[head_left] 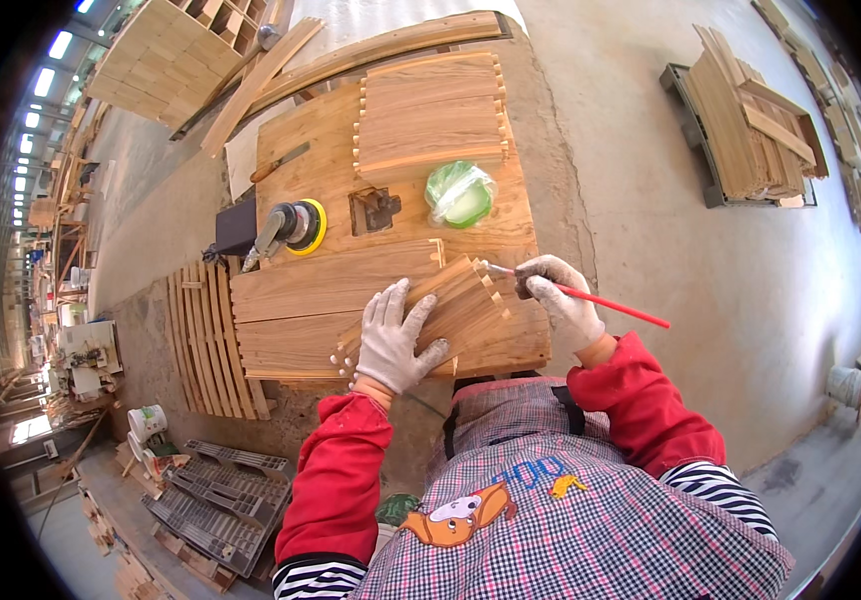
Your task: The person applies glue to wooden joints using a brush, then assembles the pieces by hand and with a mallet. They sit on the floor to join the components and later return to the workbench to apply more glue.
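My right hand [559, 300], in a whitish glove with dark-stained fingertips, grips a thin brush [616, 306] with a red handle. Its tip touches the jointed end of a short wooden board [456, 312], where white marks show on the cut tails. Across that board lies my gloved left hand [398, 338], fingers spread flat and thumb out to the side. The short board sits at an angle on top of a wider wooden panel [316, 288]. White dabs [345, 360] show at the board's other end, beside my left wrist.
On the wooden worktable [526, 235] are a green bowl in clear plastic [461, 195], a sander with a yellow pad [296, 227], a knife-like tool [281, 162] and a jointed panel [431, 110]. Slats [209, 340] stand left; stacked boards [751, 125] lie right.
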A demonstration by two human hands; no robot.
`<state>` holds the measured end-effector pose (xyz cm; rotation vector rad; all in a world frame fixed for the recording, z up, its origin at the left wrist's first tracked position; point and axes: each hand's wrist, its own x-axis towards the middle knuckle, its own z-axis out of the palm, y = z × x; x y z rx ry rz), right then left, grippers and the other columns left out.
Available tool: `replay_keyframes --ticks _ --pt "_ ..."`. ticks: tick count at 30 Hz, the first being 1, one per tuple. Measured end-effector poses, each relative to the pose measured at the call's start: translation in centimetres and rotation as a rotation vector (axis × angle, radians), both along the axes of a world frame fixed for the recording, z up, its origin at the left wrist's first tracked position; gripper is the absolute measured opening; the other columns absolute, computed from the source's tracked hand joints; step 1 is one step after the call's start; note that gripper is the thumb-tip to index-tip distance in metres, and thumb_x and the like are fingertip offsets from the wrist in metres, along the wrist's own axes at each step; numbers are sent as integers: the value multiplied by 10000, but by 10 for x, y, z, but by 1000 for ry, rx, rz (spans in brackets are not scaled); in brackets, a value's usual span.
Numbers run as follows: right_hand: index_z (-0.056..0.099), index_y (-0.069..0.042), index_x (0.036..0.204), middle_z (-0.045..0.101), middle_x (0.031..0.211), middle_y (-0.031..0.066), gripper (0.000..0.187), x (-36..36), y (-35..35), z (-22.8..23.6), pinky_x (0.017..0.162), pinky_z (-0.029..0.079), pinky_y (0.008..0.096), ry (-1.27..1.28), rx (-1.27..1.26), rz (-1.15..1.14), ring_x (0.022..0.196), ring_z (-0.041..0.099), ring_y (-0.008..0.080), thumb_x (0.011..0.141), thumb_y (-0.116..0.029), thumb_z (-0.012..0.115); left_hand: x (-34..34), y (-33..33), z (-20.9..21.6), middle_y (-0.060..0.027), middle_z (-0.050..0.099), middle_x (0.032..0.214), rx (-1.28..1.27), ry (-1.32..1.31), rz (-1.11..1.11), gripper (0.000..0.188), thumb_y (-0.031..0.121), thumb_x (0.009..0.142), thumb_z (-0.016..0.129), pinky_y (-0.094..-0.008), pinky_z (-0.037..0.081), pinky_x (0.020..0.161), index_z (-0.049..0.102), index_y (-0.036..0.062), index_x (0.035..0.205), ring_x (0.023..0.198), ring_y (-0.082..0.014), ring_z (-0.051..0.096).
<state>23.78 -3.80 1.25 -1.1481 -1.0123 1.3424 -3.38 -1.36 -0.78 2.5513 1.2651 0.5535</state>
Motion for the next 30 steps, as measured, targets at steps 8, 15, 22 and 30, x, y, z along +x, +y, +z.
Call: replay_keyframes --ticks 8,15,22,30 --pt "606 14 990 554 859 32 161 -1 -3 8 732 431 240 -184 75 47 792 517 104 863 -49 531 0 -1 -1 -223 411 1358 -4 14 16 628 466 736 661 -498 276 1064 539 163 1272 1230 -390 410" --pt "618 4 967 595 909 99 151 -13 6 6 782 450 296 -300 49 4 858 560 180 838 -47 559 2 0 1 -231 416 1340 7 -12 -2 638 384 689 708 -512 293 1039 549 100 1237 1201 -411 414" --pt "629 8 966 597 923 127 162 -7 10 6 794 458 317 -286 88 -52 872 574 222 831 -49 561 2 1 1 -235 417 1337 12 -20 -2 636 380 684 708 -508 294 1037 553 97 1232 1195 -415 416" --pt "663 -7 956 561 928 120 201 7 9 13 805 455 321 -449 222 97 904 555 241 783 -52 570 1 0 0 -237 421 1334 16 -18 2 634 378 679 712 -509 295 1036 558 96 1225 1190 -417 421"
